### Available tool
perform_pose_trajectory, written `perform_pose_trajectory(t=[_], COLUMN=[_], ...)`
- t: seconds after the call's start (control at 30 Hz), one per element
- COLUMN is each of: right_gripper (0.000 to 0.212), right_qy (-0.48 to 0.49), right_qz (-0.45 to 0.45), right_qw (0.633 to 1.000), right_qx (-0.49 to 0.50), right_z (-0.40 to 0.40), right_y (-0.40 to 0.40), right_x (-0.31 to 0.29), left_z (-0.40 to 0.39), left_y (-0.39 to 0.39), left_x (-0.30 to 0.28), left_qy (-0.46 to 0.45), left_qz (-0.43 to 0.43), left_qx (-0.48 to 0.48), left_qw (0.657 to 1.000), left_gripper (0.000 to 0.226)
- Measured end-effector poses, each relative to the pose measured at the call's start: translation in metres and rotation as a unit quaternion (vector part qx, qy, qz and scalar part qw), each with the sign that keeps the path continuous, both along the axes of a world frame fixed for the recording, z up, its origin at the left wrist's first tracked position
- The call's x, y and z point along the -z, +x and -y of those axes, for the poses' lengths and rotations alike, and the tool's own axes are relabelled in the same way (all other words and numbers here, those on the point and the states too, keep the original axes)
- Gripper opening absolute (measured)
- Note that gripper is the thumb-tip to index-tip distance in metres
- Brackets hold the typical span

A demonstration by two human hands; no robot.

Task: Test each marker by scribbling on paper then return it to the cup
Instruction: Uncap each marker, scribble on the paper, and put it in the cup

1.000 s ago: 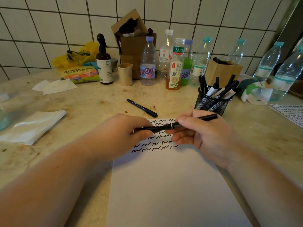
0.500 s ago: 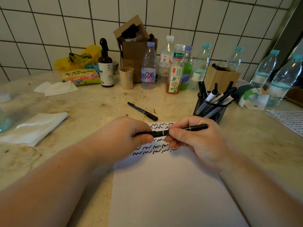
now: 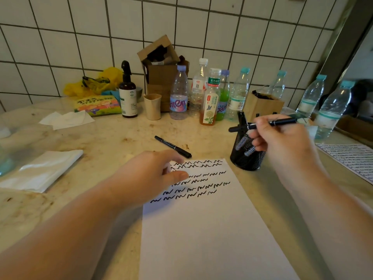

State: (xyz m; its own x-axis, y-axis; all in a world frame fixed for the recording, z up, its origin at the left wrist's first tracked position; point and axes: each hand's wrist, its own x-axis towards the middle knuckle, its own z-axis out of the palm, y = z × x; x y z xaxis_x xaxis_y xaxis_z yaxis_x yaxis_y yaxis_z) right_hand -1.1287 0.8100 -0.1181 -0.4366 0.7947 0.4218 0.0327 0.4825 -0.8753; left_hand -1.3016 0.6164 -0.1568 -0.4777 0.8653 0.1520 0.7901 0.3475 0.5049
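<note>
My right hand holds a capped black marker level, right above the black mesh cup, which holds several other markers. My left hand rests with fingers apart on the top left corner of the white paper, holding nothing. Several rows of black scribbles cover the paper's upper part. A second black marker lies on the counter just beyond the paper, near my left fingertips.
Several plastic bottles, a tan cup, a brown spray bottle and cardboard boxes line the tiled wall. Folded tissues lie at left. Another scribbled sheet lies at the right edge.
Both hands held the marker over the paper before. My left hand let go and dropped onto the paper; my right hand carried the marker right and up to above the mesh cup.
</note>
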Motion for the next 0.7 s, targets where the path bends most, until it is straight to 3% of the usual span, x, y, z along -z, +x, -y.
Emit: perform_pose_trajectory(t=[0.27, 0.5, 0.6, 0.7], right_gripper=[0.022, 0.017, 0.04, 0.036], right_qy=[0.09, 0.073, 0.056, 0.058], right_qz=[0.072, 0.171, 0.148, 0.089], right_qw=[0.986, 0.975, 0.982, 0.989], right_qx=[0.123, 0.119, 0.108, 0.1], right_z=[-0.018, -0.022, -0.022, -0.015], right_y=[0.01, 0.002, -0.003, -0.005], right_x=[-0.015, -0.021, -0.024, -0.028], left_z=[0.0, -0.001, 0.0, 0.001], left_y=[-0.003, -0.002, -0.001, 0.0], left_x=[0.006, 0.007, 0.006, 0.005], left_qy=[0.006, 0.008, 0.006, -0.001], left_qz=[-0.013, -0.009, -0.007, -0.013], left_qx=[0.0, -0.002, 0.002, 0.003], left_qw=[1.0, 1.0, 1.0, 1.0], left_gripper=[0.022, 0.017, 0.016, 0.017])
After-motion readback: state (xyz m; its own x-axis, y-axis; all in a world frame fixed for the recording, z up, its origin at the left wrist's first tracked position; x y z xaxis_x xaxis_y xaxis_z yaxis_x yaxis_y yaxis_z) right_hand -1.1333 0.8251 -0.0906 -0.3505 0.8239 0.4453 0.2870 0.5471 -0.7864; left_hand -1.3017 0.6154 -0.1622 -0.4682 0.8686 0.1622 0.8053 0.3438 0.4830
